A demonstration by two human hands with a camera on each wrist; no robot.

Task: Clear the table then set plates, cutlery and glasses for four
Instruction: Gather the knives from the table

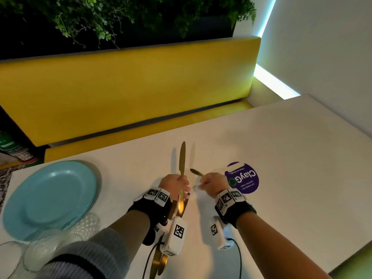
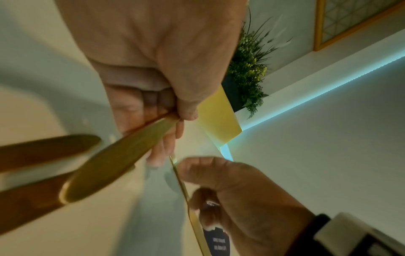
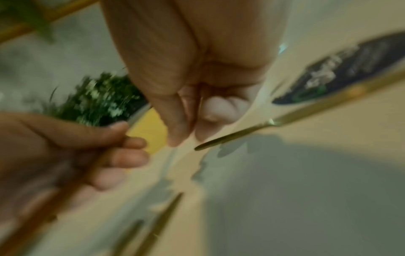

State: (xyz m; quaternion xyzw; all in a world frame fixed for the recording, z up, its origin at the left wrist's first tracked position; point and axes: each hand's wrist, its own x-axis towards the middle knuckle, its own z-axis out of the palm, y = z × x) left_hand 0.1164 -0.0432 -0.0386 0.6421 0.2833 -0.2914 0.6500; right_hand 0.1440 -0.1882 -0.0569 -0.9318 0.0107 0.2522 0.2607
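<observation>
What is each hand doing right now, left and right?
Left hand: closed around a bundle of gold cutlery, knife blade pointing up.
Right hand: pinching a single gold piece; which utensil cannot be told.

Black wristbands [image 1: 153, 208], checkered tags, perhaps grey ribbed sleeve [image 1: 86, 258]

L hand [image 2: 153, 72] gripping gold cutlery [image 2: 114, 164]

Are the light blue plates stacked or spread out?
Stacked: the light blue plates sit in one pile at the white table's left end, rims layered.
</observation>
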